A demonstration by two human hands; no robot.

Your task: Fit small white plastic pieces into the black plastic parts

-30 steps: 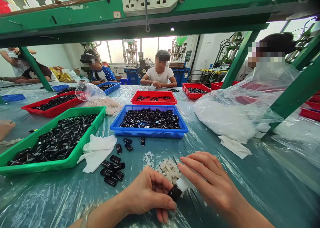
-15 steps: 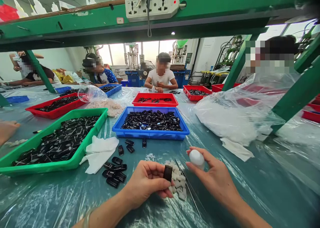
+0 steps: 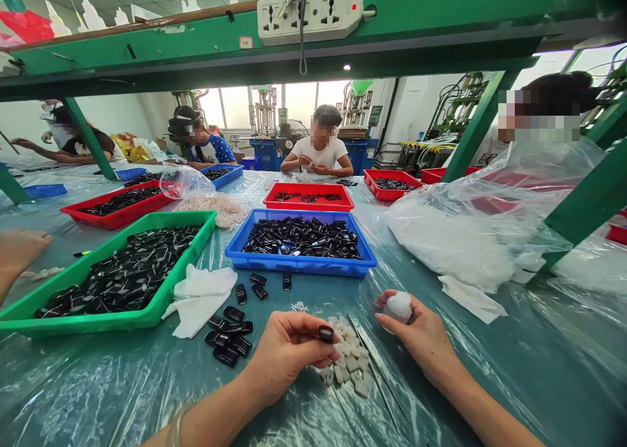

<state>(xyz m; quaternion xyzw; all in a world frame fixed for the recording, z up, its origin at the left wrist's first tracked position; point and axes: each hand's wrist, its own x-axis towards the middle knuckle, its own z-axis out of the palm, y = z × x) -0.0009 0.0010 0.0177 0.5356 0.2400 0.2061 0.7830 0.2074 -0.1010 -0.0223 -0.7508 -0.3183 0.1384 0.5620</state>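
Observation:
Between the thumb and fingers of my left hand (image 3: 287,352) is a small glossy black plastic piece (image 3: 326,334), held with its end toward me. My right hand (image 3: 426,336) is closed around a small translucent white bottle (image 3: 398,306), its rounded bottom facing up toward me; the other end is hidden. Below and between the hands lies a pile of small off-white chips (image 3: 351,359), with a pair of thin metal tweezers (image 3: 378,372) along its right side. Several loose black pieces (image 3: 229,336) rest on the table left of my left hand, near a folded white cloth (image 3: 203,297).
A blue tray (image 3: 301,264) and a green tray (image 3: 147,316), both full of black pieces, stand ahead and left. A large plastic bag (image 3: 450,231) of white material lies right. The green shelf beam (image 3: 196,45) crosses overhead. Co-workers sit across the table; another person's hand (image 3: 22,254) is at left.
My right hand has turned and lowered the bottle slightly, moving it a little right. The black piece has been tilted in my left fingers. The whole view has shifted slightly.

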